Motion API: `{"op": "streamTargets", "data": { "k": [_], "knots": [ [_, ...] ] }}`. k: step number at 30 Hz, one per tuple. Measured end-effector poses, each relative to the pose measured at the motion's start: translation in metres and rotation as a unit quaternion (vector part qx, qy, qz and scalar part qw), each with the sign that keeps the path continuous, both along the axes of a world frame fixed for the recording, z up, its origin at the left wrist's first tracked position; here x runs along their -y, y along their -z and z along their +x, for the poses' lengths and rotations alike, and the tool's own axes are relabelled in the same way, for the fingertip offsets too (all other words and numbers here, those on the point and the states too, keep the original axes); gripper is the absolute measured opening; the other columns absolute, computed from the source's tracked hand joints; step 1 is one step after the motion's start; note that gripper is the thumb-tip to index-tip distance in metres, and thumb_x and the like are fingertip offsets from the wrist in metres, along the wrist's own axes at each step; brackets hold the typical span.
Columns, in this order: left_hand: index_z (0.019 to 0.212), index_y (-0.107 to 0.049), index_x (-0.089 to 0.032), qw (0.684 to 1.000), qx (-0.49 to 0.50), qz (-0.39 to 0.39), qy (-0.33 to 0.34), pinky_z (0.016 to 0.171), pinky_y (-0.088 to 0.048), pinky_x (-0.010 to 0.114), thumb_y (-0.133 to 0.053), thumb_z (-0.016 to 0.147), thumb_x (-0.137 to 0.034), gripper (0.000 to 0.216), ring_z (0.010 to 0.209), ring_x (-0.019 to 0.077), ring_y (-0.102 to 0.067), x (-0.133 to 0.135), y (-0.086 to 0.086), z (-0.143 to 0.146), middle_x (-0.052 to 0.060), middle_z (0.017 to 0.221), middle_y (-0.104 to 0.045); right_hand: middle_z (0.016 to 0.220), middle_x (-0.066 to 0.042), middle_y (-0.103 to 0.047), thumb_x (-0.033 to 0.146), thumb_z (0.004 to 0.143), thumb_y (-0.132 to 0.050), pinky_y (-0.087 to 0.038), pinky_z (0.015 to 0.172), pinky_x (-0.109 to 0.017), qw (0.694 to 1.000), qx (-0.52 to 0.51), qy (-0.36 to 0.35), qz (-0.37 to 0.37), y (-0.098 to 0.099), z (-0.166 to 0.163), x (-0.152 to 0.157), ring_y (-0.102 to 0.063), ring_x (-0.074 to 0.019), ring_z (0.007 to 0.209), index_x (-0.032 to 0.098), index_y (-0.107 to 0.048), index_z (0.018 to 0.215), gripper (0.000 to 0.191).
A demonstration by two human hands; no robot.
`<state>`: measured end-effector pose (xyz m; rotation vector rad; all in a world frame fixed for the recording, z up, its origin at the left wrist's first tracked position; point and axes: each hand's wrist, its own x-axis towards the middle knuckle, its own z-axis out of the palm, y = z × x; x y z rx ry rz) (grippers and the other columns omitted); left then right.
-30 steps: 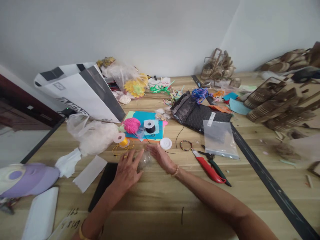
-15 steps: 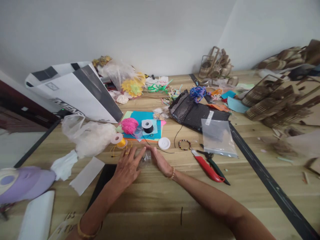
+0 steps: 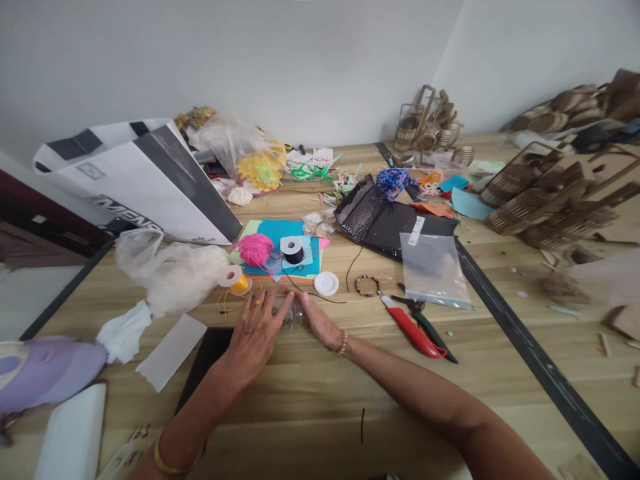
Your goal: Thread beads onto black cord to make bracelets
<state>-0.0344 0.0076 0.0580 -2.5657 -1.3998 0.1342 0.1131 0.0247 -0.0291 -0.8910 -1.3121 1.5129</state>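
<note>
My left hand point(image 3: 257, 332) and my right hand point(image 3: 316, 321) lie on the wooden table point(image 3: 310, 400), cupped against a small clear plastic container point(image 3: 293, 315) from either side. The fingers of both hands are stretched out flat, and their tips nearly meet above the container. A white lid point(image 3: 326, 283) lies just beyond them, with a beaded bracelet point(image 3: 367, 286) to its right. A black thread spool point(image 3: 292, 249) and a pink yarn ball point(image 3: 254, 248) sit on blue paper point(image 3: 280, 233) farther back. An orange thread spool point(image 3: 235, 279) stands near my left fingertips.
Red-handled pliers point(image 3: 413, 329) and a clear zip bag point(image 3: 433, 270) lie to the right. Farther back is a black mesh pouch point(image 3: 380, 220). A white shopping bag point(image 3: 135, 187), a crumpled plastic bag point(image 3: 170, 270) and a black tablet point(image 3: 203, 363) are on the left. Wooden baskets point(image 3: 545, 200) fill the right side.
Both hands have closed in on the clear container from either side. The view has shifted slightly, so everything on the table sits a little farther left.
</note>
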Motion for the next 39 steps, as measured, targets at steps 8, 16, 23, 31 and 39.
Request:
{"op": "streamTargets", "data": {
  "k": [8, 16, 23, 31, 39],
  "knots": [
    [0.136, -0.048, -0.019, 1.000, -0.010, 0.014, 0.007, 0.101, -0.037, 0.052, -0.045, 0.080, -0.001, 0.059, 0.117, 0.0340, -0.050, 0.000, -0.003, 0.002, 0.018, 0.120, -0.058, 0.148, -0.004, -0.038, 0.071, 0.088, -0.021, -0.023, 0.116, -0.041, 1.000, 0.016, 0.001, -0.004, -0.005, 0.000, 0.001, -0.037, -0.0218, 0.135, 0.022, -0.044, 0.139, 0.075],
    [0.134, -0.051, -0.019, 0.998, -0.023, 0.061, 0.021, 0.098, -0.041, 0.050, -0.041, 0.083, 0.001, 0.056, 0.115, 0.0319, -0.055, 0.000, -0.002, 0.003, 0.019, 0.119, -0.060, 0.146, -0.005, -0.042, 0.067, 0.091, -0.021, -0.021, 0.117, -0.041, 1.000, 0.017, 0.012, 0.021, -0.002, -0.003, 0.003, -0.036, -0.0201, 0.136, 0.020, -0.044, 0.139, 0.071],
    [0.133, -0.052, -0.021, 0.993, -0.069, 0.087, 0.045, 0.097, -0.044, 0.049, -0.042, 0.085, 0.000, 0.054, 0.113, 0.0307, -0.057, 0.000, -0.006, 0.004, 0.017, 0.117, -0.062, 0.140, -0.008, -0.049, 0.064, 0.093, -0.020, -0.025, 0.115, -0.041, 0.999, 0.038, 0.024, 0.026, -0.003, -0.002, 0.002, -0.042, -0.0204, 0.132, 0.018, -0.047, 0.136, 0.069],
    [0.127, -0.057, -0.019, 0.993, -0.070, 0.078, 0.061, 0.098, -0.042, 0.052, -0.042, 0.085, -0.001, 0.048, 0.112, 0.0309, -0.057, -0.002, -0.003, 0.009, 0.018, 0.118, -0.062, 0.142, -0.011, -0.046, 0.065, 0.093, -0.020, -0.026, 0.116, -0.039, 0.995, 0.080, 0.016, 0.051, -0.005, 0.001, 0.004, -0.041, -0.0192, 0.133, 0.014, -0.041, 0.139, 0.072],
    [0.132, -0.053, -0.023, 0.997, -0.015, 0.056, 0.050, 0.105, -0.034, 0.054, -0.040, 0.085, 0.000, 0.053, 0.124, 0.0299, -0.049, 0.000, -0.001, -0.001, 0.015, 0.128, -0.057, 0.156, -0.013, -0.016, 0.055, 0.097, -0.018, -0.020, 0.117, -0.046, 0.934, 0.310, -0.025, 0.177, -0.039, 0.040, 0.044, -0.013, -0.0213, 0.145, 0.013, -0.011, 0.151, 0.068]
  ]
}}
